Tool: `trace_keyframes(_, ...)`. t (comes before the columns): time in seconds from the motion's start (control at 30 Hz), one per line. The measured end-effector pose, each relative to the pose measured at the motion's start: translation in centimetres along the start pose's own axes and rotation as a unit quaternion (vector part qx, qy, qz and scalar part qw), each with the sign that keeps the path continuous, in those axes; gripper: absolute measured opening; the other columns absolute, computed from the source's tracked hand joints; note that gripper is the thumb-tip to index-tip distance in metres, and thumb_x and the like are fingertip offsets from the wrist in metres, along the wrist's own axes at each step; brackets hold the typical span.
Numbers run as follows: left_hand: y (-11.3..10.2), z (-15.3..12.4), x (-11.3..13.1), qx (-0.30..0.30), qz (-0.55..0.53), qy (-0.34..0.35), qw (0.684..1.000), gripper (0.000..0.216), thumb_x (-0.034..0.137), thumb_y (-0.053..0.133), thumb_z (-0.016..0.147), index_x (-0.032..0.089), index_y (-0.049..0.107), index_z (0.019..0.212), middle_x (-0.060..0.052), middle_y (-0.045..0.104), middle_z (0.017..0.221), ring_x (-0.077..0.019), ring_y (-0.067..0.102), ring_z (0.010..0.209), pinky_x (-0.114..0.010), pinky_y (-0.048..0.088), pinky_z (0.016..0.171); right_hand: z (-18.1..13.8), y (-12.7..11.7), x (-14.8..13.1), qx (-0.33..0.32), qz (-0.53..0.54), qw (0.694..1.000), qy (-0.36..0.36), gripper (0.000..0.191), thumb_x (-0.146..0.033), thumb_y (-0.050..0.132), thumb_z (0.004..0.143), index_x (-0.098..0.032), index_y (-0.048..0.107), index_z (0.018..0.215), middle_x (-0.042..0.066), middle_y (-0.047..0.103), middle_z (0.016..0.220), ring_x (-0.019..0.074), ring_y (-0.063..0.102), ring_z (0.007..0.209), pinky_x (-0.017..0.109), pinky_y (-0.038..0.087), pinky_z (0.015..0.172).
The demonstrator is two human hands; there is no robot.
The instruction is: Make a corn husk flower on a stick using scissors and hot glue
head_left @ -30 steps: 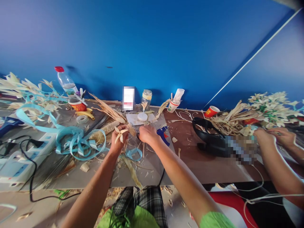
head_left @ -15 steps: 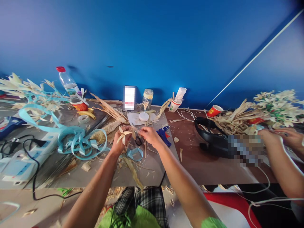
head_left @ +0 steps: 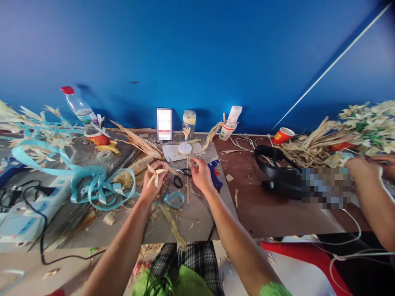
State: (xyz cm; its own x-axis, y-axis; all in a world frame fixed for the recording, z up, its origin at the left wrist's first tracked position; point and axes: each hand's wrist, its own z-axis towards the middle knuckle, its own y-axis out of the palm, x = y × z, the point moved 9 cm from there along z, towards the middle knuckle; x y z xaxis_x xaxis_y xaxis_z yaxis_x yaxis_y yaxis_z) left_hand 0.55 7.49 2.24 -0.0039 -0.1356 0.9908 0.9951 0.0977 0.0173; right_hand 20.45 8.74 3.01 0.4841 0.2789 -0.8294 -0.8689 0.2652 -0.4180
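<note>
A pale flower of dried husk petals is pinched in my left hand, its petals facing me. My right hand is closed, with thumb and fingertips drawn together; what is between them, if anything, is too small to make out. It is close to the black handles of a pair of scissors, which lie between my two hands. A thin stick and a loop of light blue ribbon lie in front of the scissors.
A small husk flower on a round white base stands behind my hands. Blue ribbon and a power strip are at left. A blue glue gun and black headset lie right, where another person's hand works.
My right hand has drawn away from the left, slightly to the right, uncovering more of the scissors' handles. My left hand still holds the flower. The view has shifted slightly.
</note>
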Motion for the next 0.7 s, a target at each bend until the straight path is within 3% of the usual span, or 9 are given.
trace_keyframes(0.17,-0.1,-0.1,-0.1,0.015,-0.028,-0.021,0.999,0.022,0.038,0.063,0.072,0.019,0.055,0.079,0.004,0.050,0.058,-0.0091,0.046,0.047,-0.021,0.035,0.044,-1.0,1.7,-1.5,-0.120,0.127,0.984,0.016,0.029,-0.040,0.048,0.083,-0.016,0.063,0.088,0.005,0.064,0.073,0.0143,0.056,0.061,0.024,0.043,0.057)
trace_keyframes(0.37,0.2,-0.3,0.2,0.005,-0.009,-0.016,1.000,0.021,0.037,0.061,0.074,0.018,0.054,0.079,0.004,0.052,0.058,-0.0095,0.047,0.048,-0.021,0.034,0.044,-1.9,2.9,-3.2,-0.196,0.178,0.963,0.056,0.034,-0.046,0.049,0.081,-0.015,0.062,0.075,-0.004,0.047,0.052,0.0084,0.041,0.048,0.020,0.030,0.046)
trace_keyframes(0.47,0.5,-0.4,0.1,-0.014,-0.002,-0.007,1.000,0.019,0.037,0.059,0.077,0.019,0.054,0.081,0.004,0.052,0.055,-0.0099,0.046,0.047,-0.022,0.033,0.044,-2.0,3.3,-2.9,-0.189,0.207,0.956,0.088,0.030,-0.044,0.054,0.076,-0.015,0.059,0.070,-0.005,0.045,0.050,0.0080,0.040,0.047,0.020,0.029,0.045)
trace_keyframes(0.7,2.5,-0.6,-0.7,-0.098,-0.010,-0.006,0.995,0.013,0.031,0.060,0.075,0.020,0.054,0.078,0.003,0.055,0.057,-0.0113,0.048,0.050,-0.024,0.036,0.048,-1.5,2.5,-0.2,-0.078,0.322,0.926,0.182,0.028,-0.043,0.062,0.070,-0.017,0.053,0.064,-0.003,0.049,0.055,0.0060,0.037,0.043,0.021,0.026,0.042)
